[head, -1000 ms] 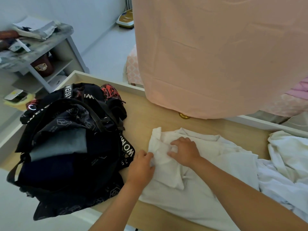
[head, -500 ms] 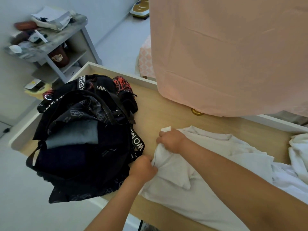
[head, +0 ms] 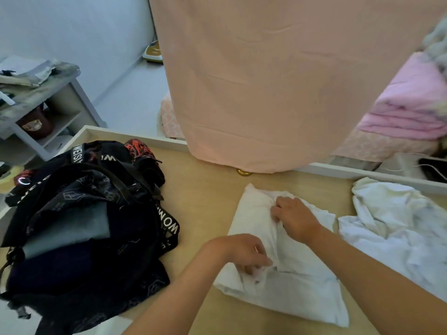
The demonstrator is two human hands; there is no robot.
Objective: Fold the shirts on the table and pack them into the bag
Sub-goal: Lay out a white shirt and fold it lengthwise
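A white shirt (head: pixel 297 284) lies partly folded into a narrow shape on the wooden table (head: pixel 208 189). My right hand (head: pixel 294 220) pinches a bunch of its fabric near the far end. My left hand (head: pixel 244 255) grips the cloth at the shirt's middle left, fingers curled into it. A black bag (head: pixel 79 228) with white lettering on its straps sits open on the table's left side, dark folded clothes inside. More white shirts (head: pixel 396 228) lie crumpled at the right.
A peach cloth (head: pixel 266 81) hangs over the table's far edge, a small gold object (head: pixel 243 172) at its hem. A grey shelf unit (head: pixel 41 105) stands at the left. Pink bedding (head: pixel 408 105) is stacked at the far right.
The shirt's left side has been folded over toward the right, making it narrower. Both hands moved right with the cloth, away from the bag.
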